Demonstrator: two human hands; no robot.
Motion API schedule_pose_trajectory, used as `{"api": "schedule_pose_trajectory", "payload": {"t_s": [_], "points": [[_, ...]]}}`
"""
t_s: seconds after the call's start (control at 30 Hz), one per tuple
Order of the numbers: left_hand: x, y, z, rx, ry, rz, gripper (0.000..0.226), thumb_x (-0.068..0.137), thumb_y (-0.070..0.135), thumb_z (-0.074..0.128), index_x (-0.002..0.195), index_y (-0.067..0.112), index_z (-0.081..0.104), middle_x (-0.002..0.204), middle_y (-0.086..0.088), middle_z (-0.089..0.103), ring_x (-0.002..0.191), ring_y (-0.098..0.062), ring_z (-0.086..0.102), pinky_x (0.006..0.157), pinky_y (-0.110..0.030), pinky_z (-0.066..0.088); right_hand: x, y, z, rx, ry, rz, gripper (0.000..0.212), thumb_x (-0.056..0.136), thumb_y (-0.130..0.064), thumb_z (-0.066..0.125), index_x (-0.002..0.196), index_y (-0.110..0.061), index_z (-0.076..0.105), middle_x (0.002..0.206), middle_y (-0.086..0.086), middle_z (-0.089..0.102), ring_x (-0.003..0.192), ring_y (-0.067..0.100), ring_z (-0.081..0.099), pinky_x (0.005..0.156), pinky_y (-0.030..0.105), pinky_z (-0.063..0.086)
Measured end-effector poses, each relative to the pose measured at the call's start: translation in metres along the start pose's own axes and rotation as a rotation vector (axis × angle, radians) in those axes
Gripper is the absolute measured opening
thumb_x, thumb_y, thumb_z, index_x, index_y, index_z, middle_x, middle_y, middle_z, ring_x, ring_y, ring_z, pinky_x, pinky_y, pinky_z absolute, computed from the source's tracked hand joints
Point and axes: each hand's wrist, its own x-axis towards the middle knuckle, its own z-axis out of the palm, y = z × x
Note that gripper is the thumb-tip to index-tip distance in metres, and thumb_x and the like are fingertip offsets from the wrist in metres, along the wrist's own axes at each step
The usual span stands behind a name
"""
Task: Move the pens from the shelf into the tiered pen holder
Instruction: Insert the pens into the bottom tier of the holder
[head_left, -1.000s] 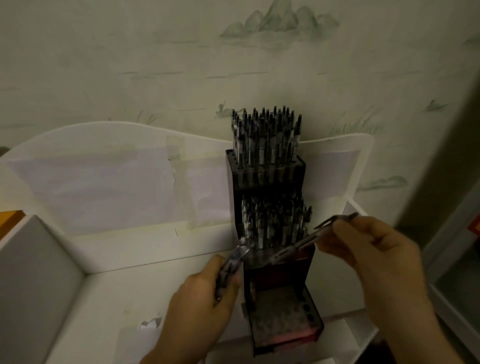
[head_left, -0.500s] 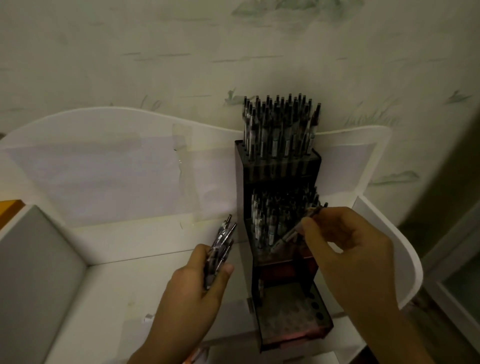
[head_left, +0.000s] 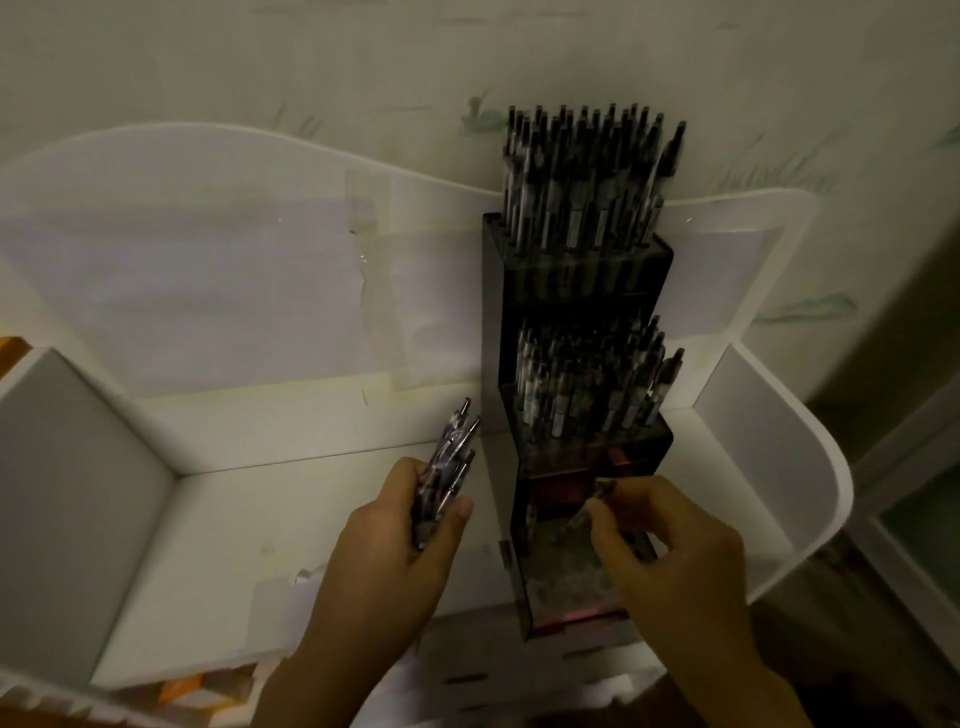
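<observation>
Two hands work at a three-tiered pen holder (head_left: 576, 270) near the shelf's (head_left: 291, 519) right edge: left hand (head_left: 395, 545) grips a bundle of pens (head_left: 444, 467), right hand (head_left: 670, 551) pinches one pen (head_left: 584, 512) over the lowest tier.

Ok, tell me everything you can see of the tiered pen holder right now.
The tiered pen holder is a dark, stepped stand of what looks like tinted plastic, upright on the white shelf against its back panel. Its top and middle tiers are packed with upright pens. The lowest tier, a perforated plate, looks almost empty. There the right hand pinches a single pen, tip down. The left hand holds a bundle beside it.
</observation>
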Motion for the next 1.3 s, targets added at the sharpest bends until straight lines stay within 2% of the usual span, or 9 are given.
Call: {"api": "schedule_pose_trajectory", "payload": {"t_s": [0.1, 0.2, 0.4, 0.57, 0.8, 0.93, 1.1, 1.23, 1.3], "points": [[-0.002, -0.004, 0.003, -0.001, -0.018, -0.006, 0.023, 0.080, 0.057, 0.046, 0.089, 0.037, 0.045, 0.063, 0.008, 0.057, 0.065, 0.008, 0.055, 0.053, -0.015, 0.039, 0.000, 0.015, 0.010, -0.021, 0.002, -0.004, 0.012, 0.083, -0.024, 0.069, 0.094, -0.020, 0.071, 0.081, -0.015, 0.071, 0.079, -0.001, 0.067, 0.072, 0.011, 0.052], [-0.003, -0.009, 0.005, 0.003, -0.016, -0.026, 0.024, 0.079, 0.059, 0.045, 0.090, 0.038, 0.045, 0.065, 0.006, 0.058, 0.065, 0.006, 0.055, 0.054, -0.016, 0.041, 0.001, 0.026, 0.016, -0.055, 0.007, -0.017, 0.012, 0.084, -0.016, 0.072, 0.095, -0.018, 0.071, 0.083, -0.016, 0.070, 0.081, -0.003, 0.066, 0.073, 0.008, 0.051], [-0.004, -0.012, 0.006, 0.004, -0.017, -0.031, 0.021, 0.081, 0.056, 0.048, 0.090, 0.037, 0.046, 0.062, 0.005, 0.057, 0.062, 0.004, 0.055, 0.049, -0.016, 0.040, 0.004, 0.031, 0.021, -0.064, 0.013, -0.041, 0.009, 0.085, -0.016, 0.071, 0.093, -0.020, 0.070, 0.080, -0.016, 0.069, 0.079, -0.003, 0.066, 0.071, 0.006, 0.049], [-0.004, -0.012, 0.007, -0.003, -0.025, -0.028, 0.012, 0.088, 0.044, 0.056, 0.090, 0.036, 0.047, 0.061, 0.005, 0.055, 0.061, 0.005, 0.054, 0.050, -0.013, 0.041, 0.003, 0.039, 0.030, -0.102, -0.066, 0.002, 0.007, 0.085, -0.019, 0.071, 0.091, -0.022, 0.070, 0.080, -0.017, 0.068, 0.080, -0.003, 0.065, 0.070, 0.003, 0.047], [-0.006, -0.012, 0.009, 0.019, -0.043, -0.031, 0.013, 0.089, 0.046, 0.055, 0.090, 0.038, 0.045, 0.066, 0.005, 0.058, 0.065, 0.003, 0.055, 0.051, -0.015, 0.041, 0.003, 0.049, 0.043, -0.183, -0.083, 0.001, 0.008, 0.083, -0.020, 0.075, 0.091, -0.018, 0.072, 0.080, -0.010, 0.071, 0.074, 0.002, 0.066, 0.071, 0.011, 0.052], [-0.008, -0.010, 0.010, -0.003, -0.051, -0.027, 0.012, 0.091, 0.043, 0.057, 0.092, 0.037, 0.046, 0.067, 0.003, 0.059, 0.067, 0.000, 0.055, 0.053, -0.014, 0.044, 0.004, 0.049, 0.046, -0.191, -0.068, 0.014, 0.008, 0.081, -0.019, 0.077, 0.088, -0.016, 0.073, 0.077, -0.010, 0.070, 0.071, 0.002, 0.065, 0.069, 0.006, 0.049], [-0.012, -0.009, 0.011, -0.026, -0.070, -0.004, 0.012, 0.091, 0.045, 0.056, 0.094, 0.037, 0.048, 0.065, 0.002, 0.059, 0.062, -0.007, 0.055, 0.054, -0.025, 0.043, 0.005, 0.039, 0.036, -0.165, -0.085, 0.105, 0.015, 0.080, -0.027, 0.077, 0.094, -0.021, 0.075, 0.082, -0.013, 0.072, 0.076, 0.001, 0.067, 0.074, 0.017, 0.055], [-0.016, -0.004, 0.014, -0.101, -0.117, -0.003, 0.010, 0.092, 0.042, 0.057, 0.095, 0.037, 0.049, 0.072, 0.014, 0.061, 0.055, -0.006, 0.054, 0.049, -0.026, 0.045, 0.002, 0.015, 0.018, -0.100, -0.015, 0.132, 0.020, 0.076, -0.028, 0.080, 0.095, -0.028, 0.073, 0.076, -0.019, 0.070, 0.075, -0.004, 0.066, 0.070, 0.009, 0.052], [-0.018, -0.001, 0.017, -0.148, -0.144, -0.006, 0.010, 0.092, 0.039, 0.059, 0.095, 0.035, 0.051, 0.075, 0.016, 0.061, 0.057, -0.004, 0.054, 0.052, -0.023, 0.045, -0.002, -0.002, 0.010, -0.023, -0.003, 0.128, 0.018, 0.075, -0.027, 0.079, 0.091, -0.029, 0.072, 0.073, -0.017, 0.070, 0.074, -0.003, 0.067, 0.067, 0.006, 0.051]]}}
